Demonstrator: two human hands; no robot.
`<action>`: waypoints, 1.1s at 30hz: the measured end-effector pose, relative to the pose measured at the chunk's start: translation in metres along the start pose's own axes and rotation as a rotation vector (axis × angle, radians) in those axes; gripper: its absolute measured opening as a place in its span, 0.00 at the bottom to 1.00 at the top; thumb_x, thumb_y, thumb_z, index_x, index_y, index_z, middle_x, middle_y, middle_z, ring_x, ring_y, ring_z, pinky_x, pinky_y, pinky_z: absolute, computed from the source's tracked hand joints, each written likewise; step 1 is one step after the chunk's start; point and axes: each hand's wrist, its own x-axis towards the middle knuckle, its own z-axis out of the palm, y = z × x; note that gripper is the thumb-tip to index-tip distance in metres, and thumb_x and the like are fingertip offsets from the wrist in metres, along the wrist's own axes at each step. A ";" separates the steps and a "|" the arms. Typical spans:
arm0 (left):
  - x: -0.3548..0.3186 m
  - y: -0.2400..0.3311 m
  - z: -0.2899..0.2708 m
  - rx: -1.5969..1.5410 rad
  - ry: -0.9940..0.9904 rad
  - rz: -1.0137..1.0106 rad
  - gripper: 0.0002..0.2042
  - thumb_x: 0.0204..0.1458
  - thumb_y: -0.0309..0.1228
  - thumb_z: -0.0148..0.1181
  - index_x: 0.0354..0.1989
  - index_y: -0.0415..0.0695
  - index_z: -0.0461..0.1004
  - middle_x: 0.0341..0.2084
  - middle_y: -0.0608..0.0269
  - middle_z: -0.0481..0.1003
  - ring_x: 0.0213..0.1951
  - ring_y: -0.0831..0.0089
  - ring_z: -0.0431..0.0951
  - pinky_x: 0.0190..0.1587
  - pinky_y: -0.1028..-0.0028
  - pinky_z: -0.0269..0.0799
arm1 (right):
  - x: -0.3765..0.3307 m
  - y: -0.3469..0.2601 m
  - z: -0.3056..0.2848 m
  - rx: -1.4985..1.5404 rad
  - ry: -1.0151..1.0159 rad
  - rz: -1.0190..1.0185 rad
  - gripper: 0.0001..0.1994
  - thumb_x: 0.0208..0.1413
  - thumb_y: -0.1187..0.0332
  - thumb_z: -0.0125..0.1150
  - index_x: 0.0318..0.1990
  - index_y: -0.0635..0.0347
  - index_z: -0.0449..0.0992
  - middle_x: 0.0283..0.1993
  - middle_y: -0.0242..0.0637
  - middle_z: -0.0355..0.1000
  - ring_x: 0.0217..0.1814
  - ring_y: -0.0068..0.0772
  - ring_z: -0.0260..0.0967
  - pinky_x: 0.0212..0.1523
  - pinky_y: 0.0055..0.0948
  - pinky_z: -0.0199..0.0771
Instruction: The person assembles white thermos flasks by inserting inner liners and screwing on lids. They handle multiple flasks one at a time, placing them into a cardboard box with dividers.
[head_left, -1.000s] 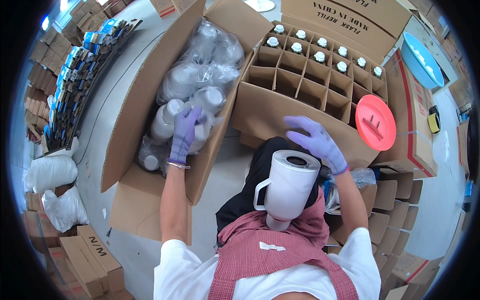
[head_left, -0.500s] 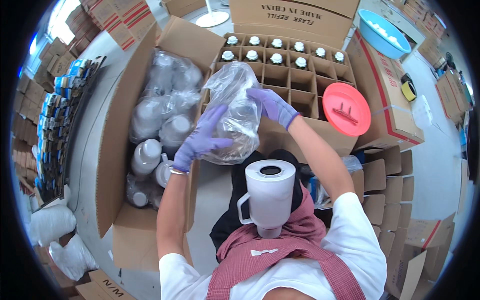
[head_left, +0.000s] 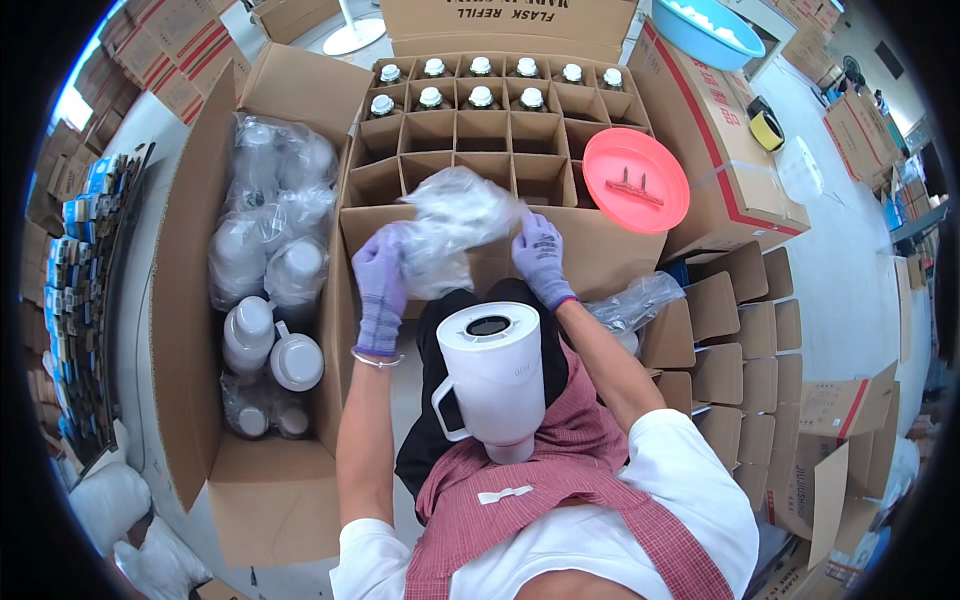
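Observation:
A clear, crumpled plastic bag (head_left: pixel 455 225) is stretched between my two gloved hands, in front of the divided carton. My left hand (head_left: pixel 380 275), in a purple glove, is closed on the bag's left side. At its upper right edge, my right hand (head_left: pixel 540 262) pinches the bag, its fingertips partly hidden. On my lap rests a white thermos jug body (head_left: pixel 492 375), its handle to the left, with a round dark opening facing up and its narrower end down. The divided carton (head_left: pixel 480 228) holds several white-capped flask refills (head_left: pixel 480 97) in its far rows.
To my left, a tall open carton (head_left: pixel 185 330) holds several white jugs, many bagged. A red round lid (head_left: pixel 637 180) with small brown pieces lies on the divided carton's right corner. Beyond it stand a sealed carton (head_left: pixel 710 150) and a blue basin (head_left: pixel 708 35). Cardboard dividers (head_left: pixel 735 350) stand right.
The plastic bag has gone from spread out to bunched up, and both hands have come lower and closed on it. The view has shifted, so the cartons appear further left.

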 end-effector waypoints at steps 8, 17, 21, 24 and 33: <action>0.023 -0.028 -0.006 -0.178 0.131 -0.173 0.10 0.61 0.33 0.58 0.39 0.40 0.80 0.30 0.69 0.79 0.30 0.81 0.76 0.33 0.79 0.74 | -0.020 -0.054 -0.103 1.301 -0.991 0.042 0.18 0.59 0.66 0.62 0.54 0.66 0.75 0.44 0.43 0.78 0.46 0.32 0.75 0.52 0.31 0.73; 0.016 0.018 0.026 -0.175 -0.283 -0.237 0.13 0.63 0.30 0.52 0.46 0.34 0.77 0.38 0.60 0.80 0.40 0.72 0.80 0.46 0.72 0.77 | 0.016 -0.023 -0.002 0.290 -0.132 0.015 0.31 0.53 0.60 0.64 0.63 0.60 0.65 0.61 0.50 0.67 0.63 0.52 0.65 0.63 0.43 0.64; -0.035 0.032 -0.027 0.413 -0.419 0.115 0.16 0.60 0.35 0.54 0.42 0.32 0.79 0.34 0.57 0.81 0.37 0.75 0.80 0.43 0.76 0.75 | -0.016 0.006 0.004 0.273 0.174 0.019 0.22 0.52 0.64 0.62 0.56 0.58 0.71 0.57 0.46 0.70 0.59 0.49 0.67 0.59 0.43 0.66; -0.103 0.054 -0.066 0.239 -0.512 -0.520 0.19 0.55 0.40 0.59 0.41 0.32 0.80 0.34 0.59 0.79 0.37 0.73 0.78 0.45 0.75 0.73 | -0.069 -0.008 -0.058 0.307 0.227 -0.115 0.19 0.50 0.66 0.64 0.51 0.60 0.73 0.54 0.46 0.71 0.58 0.51 0.68 0.62 0.46 0.64; -0.241 0.028 -0.076 0.085 -0.266 -0.315 0.23 0.57 0.27 0.56 0.62 0.38 0.68 0.54 0.53 0.71 0.56 0.64 0.70 0.61 0.66 0.62 | -0.263 0.004 -0.127 0.329 -0.215 -0.658 0.18 0.45 0.68 0.66 0.46 0.55 0.74 0.52 0.41 0.70 0.60 0.48 0.66 0.66 0.56 0.60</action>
